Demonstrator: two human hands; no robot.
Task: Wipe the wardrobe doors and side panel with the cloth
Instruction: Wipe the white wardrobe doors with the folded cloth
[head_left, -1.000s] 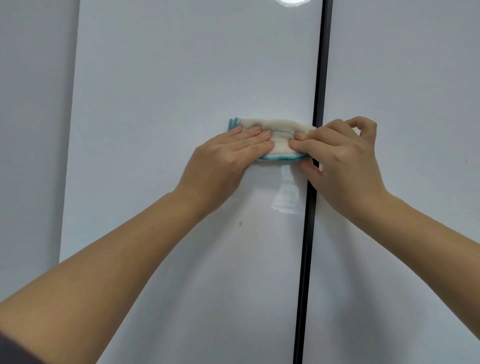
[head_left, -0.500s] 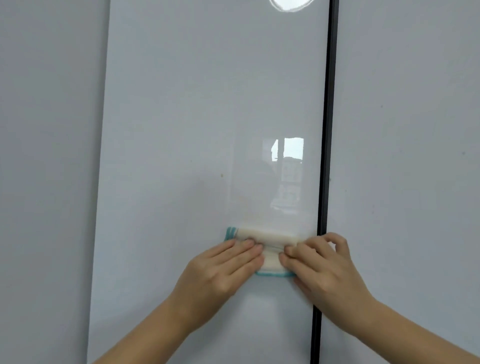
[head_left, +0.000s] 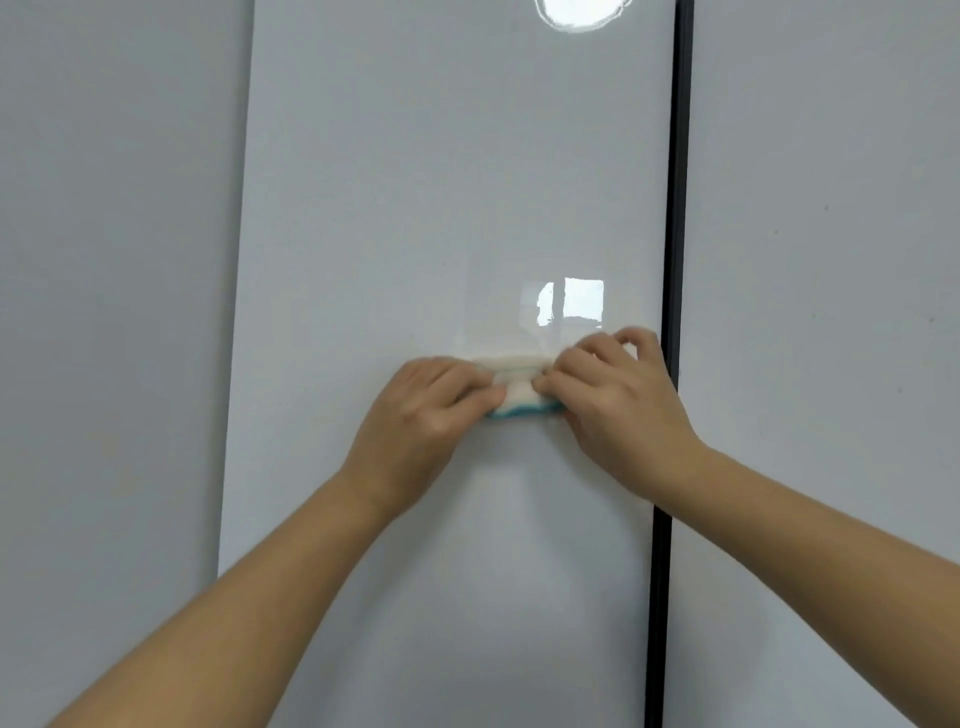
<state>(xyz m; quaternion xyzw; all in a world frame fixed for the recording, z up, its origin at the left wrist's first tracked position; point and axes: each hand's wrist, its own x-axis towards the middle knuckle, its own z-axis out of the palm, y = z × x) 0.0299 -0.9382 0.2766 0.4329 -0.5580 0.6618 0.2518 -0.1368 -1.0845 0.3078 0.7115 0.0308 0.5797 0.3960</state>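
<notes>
The glossy door (head_left: 441, 182) presents bare flat surface above, below and left of the cloth (head_left: 519, 388). The left hand (head_left: 421, 415) presses one cloth end, the right hand (head_left: 618, 410) grips the other. A dark vertical gap (head_left: 675, 208) runs just beside the right hand; the adjoining door (head_left: 831, 364) beyond it appears flush

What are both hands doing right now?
Left hand: open, pressing the cloth onto the wardrobe door.
Right hand: curled, gripping the cloth's right end.

Slid the cloth (head_left: 519, 387) back up toward 12 o'clock with left hand (head_left: 426, 410) and right hand (head_left: 618, 405), ending just under the window reflection (head_left: 571, 301).
</notes>
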